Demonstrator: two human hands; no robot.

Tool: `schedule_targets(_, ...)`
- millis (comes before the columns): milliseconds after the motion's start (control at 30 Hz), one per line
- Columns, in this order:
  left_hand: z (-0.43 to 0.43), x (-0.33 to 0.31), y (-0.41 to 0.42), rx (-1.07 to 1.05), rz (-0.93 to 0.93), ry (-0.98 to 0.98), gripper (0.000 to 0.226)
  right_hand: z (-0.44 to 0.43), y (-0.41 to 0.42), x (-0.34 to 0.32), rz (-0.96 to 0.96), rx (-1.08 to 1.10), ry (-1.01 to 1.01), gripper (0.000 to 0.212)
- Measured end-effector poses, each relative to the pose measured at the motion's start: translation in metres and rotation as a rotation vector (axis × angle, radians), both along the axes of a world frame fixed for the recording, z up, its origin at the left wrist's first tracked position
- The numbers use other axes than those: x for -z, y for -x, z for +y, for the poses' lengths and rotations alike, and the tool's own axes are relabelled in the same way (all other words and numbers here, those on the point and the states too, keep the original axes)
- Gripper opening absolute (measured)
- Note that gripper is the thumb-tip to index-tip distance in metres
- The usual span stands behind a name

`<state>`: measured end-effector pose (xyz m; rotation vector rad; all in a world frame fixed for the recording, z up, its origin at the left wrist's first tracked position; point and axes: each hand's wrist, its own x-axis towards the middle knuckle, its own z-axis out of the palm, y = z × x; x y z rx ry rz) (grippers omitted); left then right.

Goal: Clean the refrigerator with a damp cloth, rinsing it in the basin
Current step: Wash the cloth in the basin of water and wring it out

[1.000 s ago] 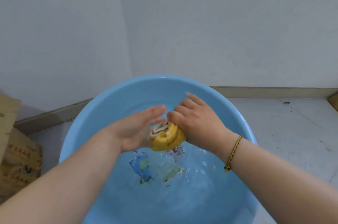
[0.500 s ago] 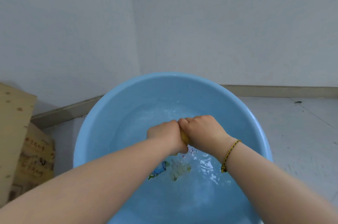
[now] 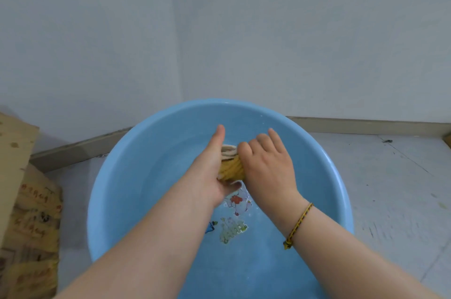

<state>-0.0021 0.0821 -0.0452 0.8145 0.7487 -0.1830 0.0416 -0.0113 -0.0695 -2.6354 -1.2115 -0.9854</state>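
A round light-blue basin (image 3: pixel 117 159) holding shallow water stands on the floor in front of me. Above the water I hold a rolled yellow cloth (image 3: pixel 231 168) with a beige end between my two hands. My left hand (image 3: pixel 210 172) presses its palm against the cloth's left side, fingers straight and pointing forward, the thumb lying under the roll. My right hand (image 3: pixel 268 167) covers the cloth's right side with its fingers curled over it. Most of the cloth is hidden between the hands. No refrigerator is in view.
A colourful cartoon print (image 3: pixel 234 223) shows on the basin's bottom. A cardboard box (image 3: pixel 14 152) and a printed sack (image 3: pixel 31 225) stand at the left. Grey walls meet in a corner behind the basin, with a skirting board (image 3: pixel 366 125). White floor (image 3: pixel 402 189) lies to the right.
Half a second ago both hands were clenched round the cloth low over the water. Now my left fingers are stretched straight, the cloth shows between the hands, and the hands sit farther forward.
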Motion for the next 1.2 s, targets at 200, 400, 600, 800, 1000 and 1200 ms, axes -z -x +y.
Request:
schedule_targets(200, 0.001, 0.018, -0.012, -0.334, -0.025, -0.089, 0.012, 0.007, 0.023, 0.011, 0.486, 0.029, -0.277, 0.044)
schedule_targets(400, -0.006, 0.000, -0.018, -0.336, -0.363, -0.586, 0.034, 0.018, 0.022, -0.004, 1.122, 0.204, -0.549, 0.019)
schedule_targets(600, 0.005, 0.004, -0.017, -0.054, -0.462, -0.843, 0.043, 0.020, 0.018, -0.005, 1.435, 0.138, -0.461, 0.023)
schedule_targets(800, 0.009, 0.005, -0.010, -0.006, -0.499, -0.592, 0.025, 0.015, 0.021, -0.006, 1.640, 0.012, -0.617, 0.038)
schedule_targets(1000, 0.018, 0.004, -0.007, 0.135, -0.553, -0.486, 0.026, 0.015, 0.023, -0.005, 1.717, -0.042, -0.609, 0.027)
schedule_targets(1200, 0.018, 0.005, -0.009, 0.110, -0.539, -0.508, 0.024, 0.014, 0.020, -0.005, 1.717, 0.025, -0.568, 0.017)
